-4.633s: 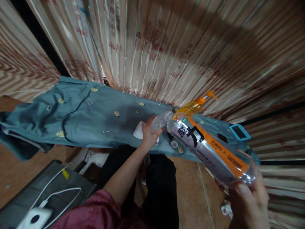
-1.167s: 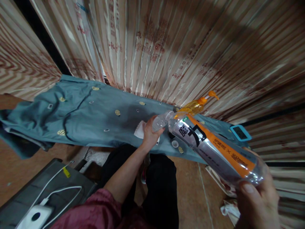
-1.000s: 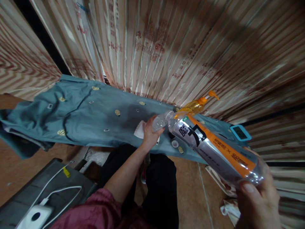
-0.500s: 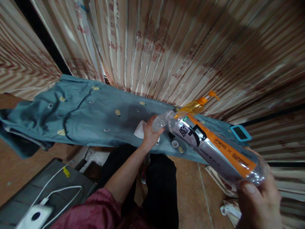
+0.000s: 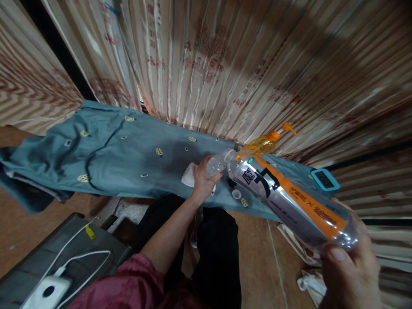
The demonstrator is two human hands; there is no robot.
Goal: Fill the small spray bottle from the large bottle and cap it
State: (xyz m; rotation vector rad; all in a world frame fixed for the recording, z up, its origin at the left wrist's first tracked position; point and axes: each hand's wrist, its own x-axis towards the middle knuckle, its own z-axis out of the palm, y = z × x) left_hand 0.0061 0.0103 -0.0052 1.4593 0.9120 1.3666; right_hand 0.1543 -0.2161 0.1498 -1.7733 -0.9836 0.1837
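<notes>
Right hand [image 5: 349, 279], low right of view: fingers [image 5: 334, 254] wrapped round the base of a large clear plastic bottle with an orange-and-black label [image 5: 283, 197]. The bottle is held tipped, long axis running from the base at lower right up-left to its open neck.

Left hand [image 5: 202, 182], arm stretched forward: fingers closed about a small clear plastic bottle [image 5: 215, 165], held just over the bench. The big bottle's mouth meets the small one's mouth, neck to neck; whether liquid passes between them cannot be told.

Bench covered by a blue-grey cloth with small yellow patches [image 5: 128, 154]. Lying on it: a white cap [image 5: 236, 194] just right of the left hand, a white paper scrap [image 5: 188, 177] partly under that hand, an orange pump bottle [image 5: 265, 141] behind the two necks, and a blue-framed digital timer [image 5: 324, 179] far right.

Pleated patterned curtain [image 5: 225, 64] behind. White charger with cable [image 5: 48, 292] on a dark case, lower left.
</notes>
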